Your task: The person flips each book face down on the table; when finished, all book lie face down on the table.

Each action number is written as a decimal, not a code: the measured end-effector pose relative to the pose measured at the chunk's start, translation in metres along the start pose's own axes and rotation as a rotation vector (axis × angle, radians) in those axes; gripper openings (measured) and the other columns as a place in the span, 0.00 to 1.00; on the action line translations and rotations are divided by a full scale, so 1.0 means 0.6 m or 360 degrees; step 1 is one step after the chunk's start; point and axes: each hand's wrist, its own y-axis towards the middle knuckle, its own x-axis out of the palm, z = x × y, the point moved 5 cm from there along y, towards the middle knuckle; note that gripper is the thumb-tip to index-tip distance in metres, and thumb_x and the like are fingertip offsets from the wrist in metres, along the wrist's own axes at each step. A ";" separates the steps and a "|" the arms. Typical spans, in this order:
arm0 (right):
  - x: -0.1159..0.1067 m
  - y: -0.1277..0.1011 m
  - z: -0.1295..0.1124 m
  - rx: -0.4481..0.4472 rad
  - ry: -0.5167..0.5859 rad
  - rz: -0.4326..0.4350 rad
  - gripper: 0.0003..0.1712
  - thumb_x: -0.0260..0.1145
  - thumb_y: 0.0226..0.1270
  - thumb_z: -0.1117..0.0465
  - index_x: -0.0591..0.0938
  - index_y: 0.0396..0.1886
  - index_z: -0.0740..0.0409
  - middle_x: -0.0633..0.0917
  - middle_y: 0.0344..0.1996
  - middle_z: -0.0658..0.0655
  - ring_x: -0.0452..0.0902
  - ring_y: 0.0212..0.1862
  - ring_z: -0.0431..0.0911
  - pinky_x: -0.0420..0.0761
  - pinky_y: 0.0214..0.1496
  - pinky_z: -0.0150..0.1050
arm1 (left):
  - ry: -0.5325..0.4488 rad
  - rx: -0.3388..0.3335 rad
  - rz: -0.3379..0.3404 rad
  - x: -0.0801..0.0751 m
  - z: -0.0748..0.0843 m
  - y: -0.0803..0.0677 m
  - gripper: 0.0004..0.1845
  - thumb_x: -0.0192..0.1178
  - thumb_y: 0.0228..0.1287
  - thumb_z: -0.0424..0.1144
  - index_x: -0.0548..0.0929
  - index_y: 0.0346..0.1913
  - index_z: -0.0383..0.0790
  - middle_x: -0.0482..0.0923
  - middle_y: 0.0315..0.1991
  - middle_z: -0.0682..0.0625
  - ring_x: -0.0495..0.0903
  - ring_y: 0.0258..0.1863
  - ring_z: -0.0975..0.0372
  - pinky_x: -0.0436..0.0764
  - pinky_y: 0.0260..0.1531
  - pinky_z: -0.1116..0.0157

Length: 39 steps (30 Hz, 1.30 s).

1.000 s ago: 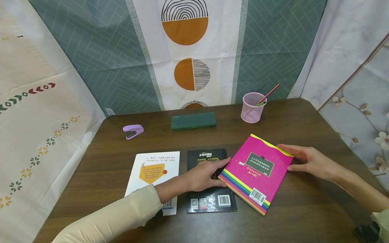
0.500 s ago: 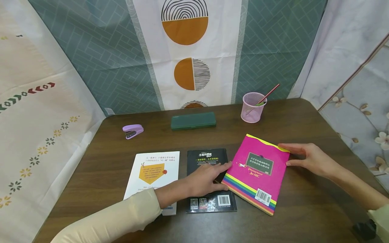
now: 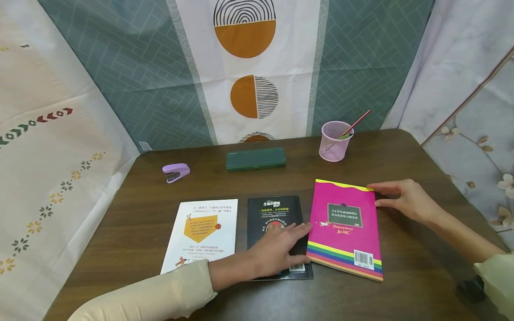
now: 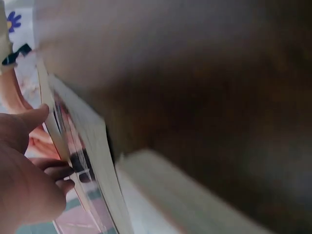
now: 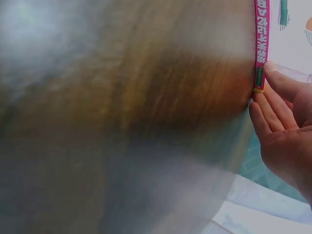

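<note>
Only the right wrist view shows the pink book spine.

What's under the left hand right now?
The left hand lies flat on the black book, fingertips against the pink book's left edge. It covers the black book's lower cover, so the print there is hidden.

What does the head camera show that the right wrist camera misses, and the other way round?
Only the head view shows the left hand on the black book, the white book, stapler, green case and pink cup. Only the right wrist view shows the pink book's spine lettering close up. Both share the right hand, its straight fingers against the pink book, and the brown table.
</note>
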 end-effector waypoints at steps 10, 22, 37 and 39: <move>0.004 0.019 -0.010 -0.0016 -0.0037 -0.0015 0.32 0.79 0.64 0.67 0.81 0.67 0.70 0.84 0.60 0.73 0.81 0.61 0.71 0.89 0.51 0.48 | 0.0174 -0.0023 0.0136 0.014 0.026 -0.004 0.42 0.77 0.64 0.54 0.75 0.76 0.39 0.78 0.71 0.47 0.79 0.68 0.54 0.79 0.65 0.59; 0.007 0.033 -0.012 -0.0011 0.0001 -0.0015 0.31 0.78 0.66 0.67 0.81 0.67 0.71 0.84 0.60 0.73 0.82 0.61 0.70 0.88 0.50 0.39 | 0.0338 -0.0006 0.0250 0.028 0.051 -0.005 0.37 0.78 0.62 0.55 0.81 0.69 0.41 0.84 0.65 0.50 0.82 0.64 0.59 0.83 0.60 0.59; 0.010 0.046 -0.016 0.0005 0.0015 0.0016 0.28 0.76 0.68 0.69 0.82 0.66 0.70 0.85 0.59 0.73 0.82 0.60 0.70 0.89 0.51 0.47 | 0.0376 0.0005 0.0298 0.034 0.060 -0.005 0.34 0.77 0.63 0.57 0.85 0.67 0.42 0.86 0.61 0.49 0.87 0.58 0.58 0.85 0.56 0.63; 0.011 0.047 -0.017 0.0021 0.0017 0.0014 0.28 0.76 0.68 0.68 0.81 0.67 0.70 0.85 0.59 0.73 0.82 0.60 0.70 0.89 0.51 0.49 | 0.0379 0.0014 0.0315 0.034 0.061 -0.005 0.34 0.77 0.63 0.57 0.85 0.66 0.42 0.86 0.61 0.49 0.87 0.57 0.58 0.85 0.55 0.63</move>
